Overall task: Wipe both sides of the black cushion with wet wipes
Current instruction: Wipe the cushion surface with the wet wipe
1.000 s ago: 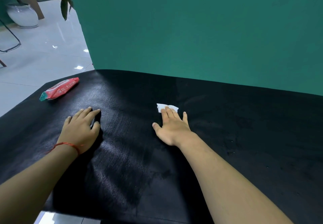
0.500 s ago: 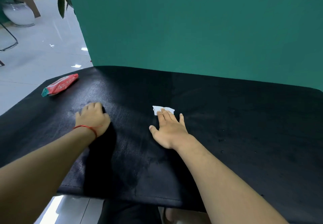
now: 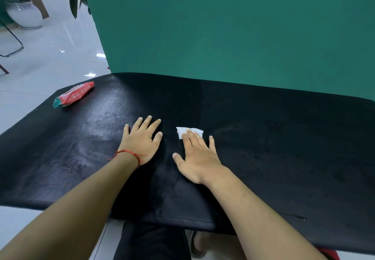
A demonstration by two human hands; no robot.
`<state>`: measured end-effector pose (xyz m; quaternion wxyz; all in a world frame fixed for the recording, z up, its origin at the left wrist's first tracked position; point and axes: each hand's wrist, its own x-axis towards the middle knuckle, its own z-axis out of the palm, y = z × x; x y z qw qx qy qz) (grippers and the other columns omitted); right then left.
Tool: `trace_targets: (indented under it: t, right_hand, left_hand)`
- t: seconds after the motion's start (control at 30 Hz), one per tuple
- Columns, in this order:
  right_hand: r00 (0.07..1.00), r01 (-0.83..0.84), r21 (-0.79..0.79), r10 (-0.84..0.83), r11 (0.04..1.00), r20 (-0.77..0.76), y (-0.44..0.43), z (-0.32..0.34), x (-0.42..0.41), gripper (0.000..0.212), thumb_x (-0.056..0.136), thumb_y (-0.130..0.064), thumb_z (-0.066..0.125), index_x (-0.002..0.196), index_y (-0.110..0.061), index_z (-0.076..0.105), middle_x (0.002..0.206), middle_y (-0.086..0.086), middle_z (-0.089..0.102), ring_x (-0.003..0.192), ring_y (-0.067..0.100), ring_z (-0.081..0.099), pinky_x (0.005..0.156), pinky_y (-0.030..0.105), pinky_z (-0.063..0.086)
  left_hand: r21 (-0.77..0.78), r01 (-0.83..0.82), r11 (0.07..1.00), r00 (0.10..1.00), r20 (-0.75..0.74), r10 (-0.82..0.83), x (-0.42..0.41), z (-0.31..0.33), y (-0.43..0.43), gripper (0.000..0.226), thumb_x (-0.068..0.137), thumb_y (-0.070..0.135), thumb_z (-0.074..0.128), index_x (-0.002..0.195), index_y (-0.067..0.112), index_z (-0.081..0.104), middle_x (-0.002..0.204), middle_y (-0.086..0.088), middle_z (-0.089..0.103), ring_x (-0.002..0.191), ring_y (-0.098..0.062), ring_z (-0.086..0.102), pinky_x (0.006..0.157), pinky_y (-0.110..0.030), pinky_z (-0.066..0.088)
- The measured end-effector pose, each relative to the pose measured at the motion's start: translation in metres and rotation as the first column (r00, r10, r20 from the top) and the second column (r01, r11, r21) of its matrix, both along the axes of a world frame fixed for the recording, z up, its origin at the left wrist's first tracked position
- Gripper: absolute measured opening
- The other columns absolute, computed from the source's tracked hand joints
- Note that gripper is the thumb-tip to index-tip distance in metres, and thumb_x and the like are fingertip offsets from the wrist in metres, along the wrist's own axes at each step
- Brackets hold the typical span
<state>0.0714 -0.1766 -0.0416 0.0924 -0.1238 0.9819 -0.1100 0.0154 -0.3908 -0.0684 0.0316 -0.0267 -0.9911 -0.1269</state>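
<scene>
The black cushion [image 3: 263, 148] lies flat and wide across the view, with a damp sheen on its left part. A small white wet wipe [image 3: 187, 131] rests on it near the middle. My right hand [image 3: 197, 158] lies flat with straight fingers pressing the wipe's near edge onto the cushion. My left hand [image 3: 143, 140], with a red string at the wrist, lies flat on the cushion just left of the wipe, fingers spread, holding nothing.
A red pack of wet wipes [image 3: 74, 94] lies on the cushion's far left corner. A green backdrop [image 3: 223, 26] rises right behind the cushion. To the left are a tiled floor, a white plant pot [image 3: 24, 14] and a chair leg. My legs show below the near edge.
My left hand has slid right across the cushion, from well left to just beside the wipe, and its fingers have spread flat. The right hand has stayed on the wipe.
</scene>
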Motion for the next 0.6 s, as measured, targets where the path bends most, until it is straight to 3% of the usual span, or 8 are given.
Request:
trace_targets:
  t: [0.6]
  right_hand:
    - [0.985,-0.042,-0.074,0.029,0.996,-0.168,-0.001,-0.006,0.076,0.075,0.104,-0.061,0.026,0.167,-0.020,0.022,0.176,-0.004,0.015,0.161,0.013,0.008,0.131,0.057,-0.002]
  left_hand:
    - [0.026,-0.024,0.999,0.998,-0.061,0.026,-0.001,0.000,0.002,0.054,0.105,0.052,0.032,0.158,0.045,0.034,0.170,0.013,0.026,0.159,-0.016,0.015,0.128,-0.056,0.010]
